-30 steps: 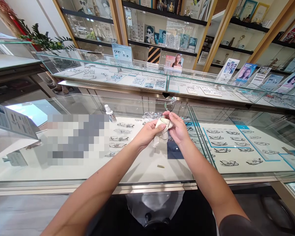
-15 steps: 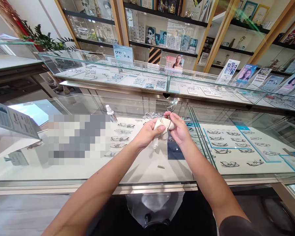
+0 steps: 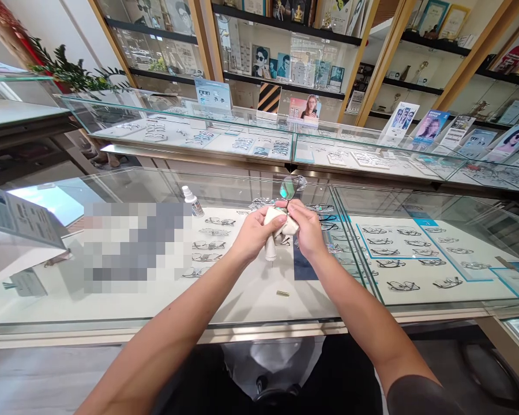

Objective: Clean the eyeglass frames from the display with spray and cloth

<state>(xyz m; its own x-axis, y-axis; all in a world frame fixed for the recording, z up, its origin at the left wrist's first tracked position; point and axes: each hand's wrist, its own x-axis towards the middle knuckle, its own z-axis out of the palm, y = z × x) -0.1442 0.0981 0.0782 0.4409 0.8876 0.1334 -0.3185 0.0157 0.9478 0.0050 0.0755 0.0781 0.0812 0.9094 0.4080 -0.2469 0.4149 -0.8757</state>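
Above the glass counter my two hands meet around a pair of eyeglasses [image 3: 288, 189] and a cream cleaning cloth [image 3: 281, 226]. My left hand [image 3: 256, 232] is closed on the cloth, its thumb pressed on top. My right hand [image 3: 306, 227] pinches the eyeglasses near the middle of the frame. One lens sticks up beyond my fingers and shows a green reflection. The other lens is hidden by the cloth and fingers. A corner of the cloth hangs below my left hand.
A white spray bottle [image 3: 192, 201] stands on the counter to the left. Eyeglass frames [image 3: 209, 245] lie in rows under the glass, beside a dark blue sheet [image 3: 306, 265]. A small gold bar [image 3: 282, 294] lies near the front. A folded sign [image 3: 17, 225] stands far left.
The eyeglasses have turned and shifted slightly left, the raised lens now showing a green reflection. My right hand has moved a little left and down, closer to my left hand.
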